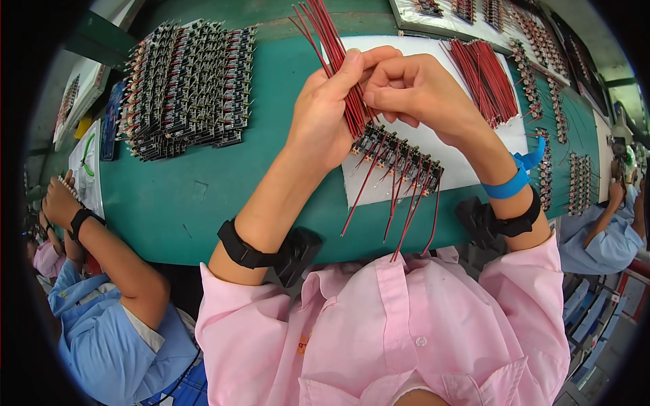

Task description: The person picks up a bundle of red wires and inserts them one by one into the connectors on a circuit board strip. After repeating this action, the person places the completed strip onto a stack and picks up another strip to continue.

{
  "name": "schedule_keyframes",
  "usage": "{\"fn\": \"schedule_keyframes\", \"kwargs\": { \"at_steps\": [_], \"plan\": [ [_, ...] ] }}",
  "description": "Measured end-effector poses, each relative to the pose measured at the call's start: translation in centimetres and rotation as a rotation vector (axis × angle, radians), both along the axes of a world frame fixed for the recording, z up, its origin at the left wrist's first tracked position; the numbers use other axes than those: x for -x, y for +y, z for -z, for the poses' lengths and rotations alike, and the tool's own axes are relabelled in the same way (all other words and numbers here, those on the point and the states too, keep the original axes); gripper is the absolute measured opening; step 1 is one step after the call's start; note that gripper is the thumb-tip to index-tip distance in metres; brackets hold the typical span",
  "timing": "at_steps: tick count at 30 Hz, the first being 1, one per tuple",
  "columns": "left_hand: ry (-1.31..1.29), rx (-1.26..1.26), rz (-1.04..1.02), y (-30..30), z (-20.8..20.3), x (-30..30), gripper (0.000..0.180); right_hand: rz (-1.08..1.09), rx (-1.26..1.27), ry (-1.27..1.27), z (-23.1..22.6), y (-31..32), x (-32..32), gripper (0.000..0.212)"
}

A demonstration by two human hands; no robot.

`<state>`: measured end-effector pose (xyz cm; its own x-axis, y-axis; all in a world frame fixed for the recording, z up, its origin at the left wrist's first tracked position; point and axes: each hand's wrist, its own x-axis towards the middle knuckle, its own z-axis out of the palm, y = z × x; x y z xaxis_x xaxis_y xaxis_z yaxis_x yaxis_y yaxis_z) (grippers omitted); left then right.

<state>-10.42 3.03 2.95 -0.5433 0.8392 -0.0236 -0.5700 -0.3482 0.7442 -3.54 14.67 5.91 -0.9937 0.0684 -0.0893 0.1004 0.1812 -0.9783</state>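
Observation:
A bundle of red and black wires (328, 37) is gripped in my left hand (323, 108), the thumb pressed across it and the long ends sticking up and away. My right hand (423, 91) is beside the bundle's lower end, its thumb and index finger pinched together close to the wires; whether a wire is between them is hidden. Just below both hands lies a strip of small circuit boards (399, 161) on a white foam sheet (360, 194). Several red and black wires hang from it toward me, past the sheet's edge.
More red and black wires (484, 81) lie on the foam sheet at right. Stacked circuit boards (189, 84) stand at left on the green table (156, 216). Further board strips (544, 162) lie at right. A blue wrist strap (511, 186) circles my right wrist. Co-workers sit on both sides.

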Motion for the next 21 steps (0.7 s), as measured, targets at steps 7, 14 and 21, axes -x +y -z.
{"fn": "schedule_keyframes", "kwargs": {
  "at_steps": [7, 14, 21],
  "plan": [
    [0.092, 0.011, 0.090, -0.2, -0.1, 0.2, 0.042, 0.016, 0.044, -0.052, -0.7, 0.1, -0.3, 0.015],
    [0.035, 0.179, -0.080, 0.3, -1.3, -0.7, 0.035, 0.119, -0.321, 0.035, 0.3, 0.3, -0.1, 0.015],
    [0.261, 0.280, -0.112, -0.1, -1.2, -0.6, 0.031, 0.078, -0.307, -0.018, -0.9, 1.0, -0.2, 0.016]
  ]
}}
